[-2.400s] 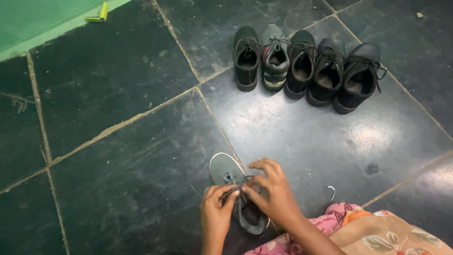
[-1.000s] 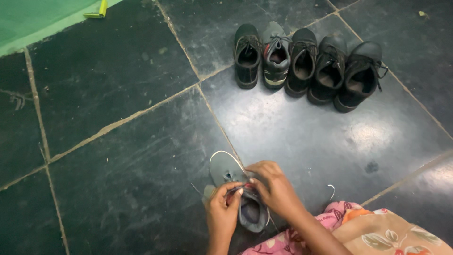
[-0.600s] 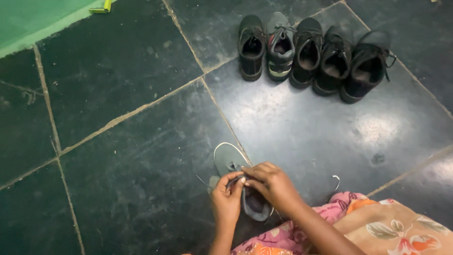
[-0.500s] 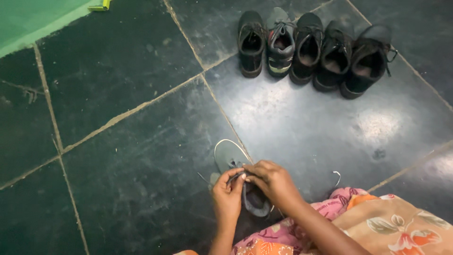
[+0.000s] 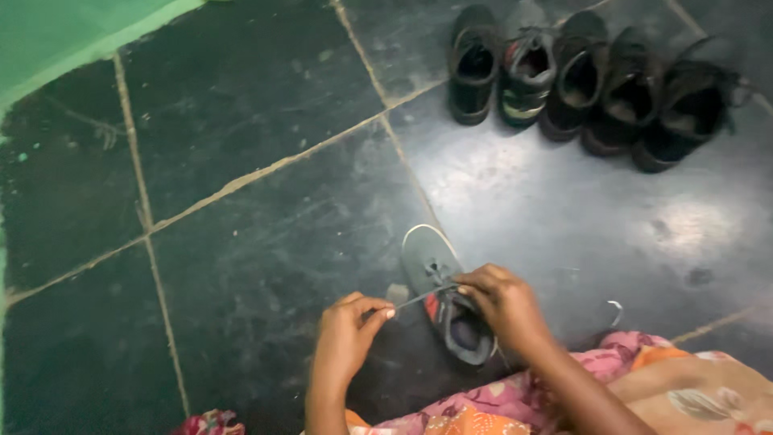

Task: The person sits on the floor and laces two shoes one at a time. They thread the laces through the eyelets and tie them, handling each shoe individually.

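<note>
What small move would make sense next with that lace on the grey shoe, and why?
Probably draw the lace further out to the side. The left hand pinches its end and it runs taut to the grey shoe, which the right hand steadies on the floor.

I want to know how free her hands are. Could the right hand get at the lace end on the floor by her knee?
Probably yes. The lace end lies on bare floor just right of the right hand, nothing between, though that hand rests on the grey shoe.
</note>
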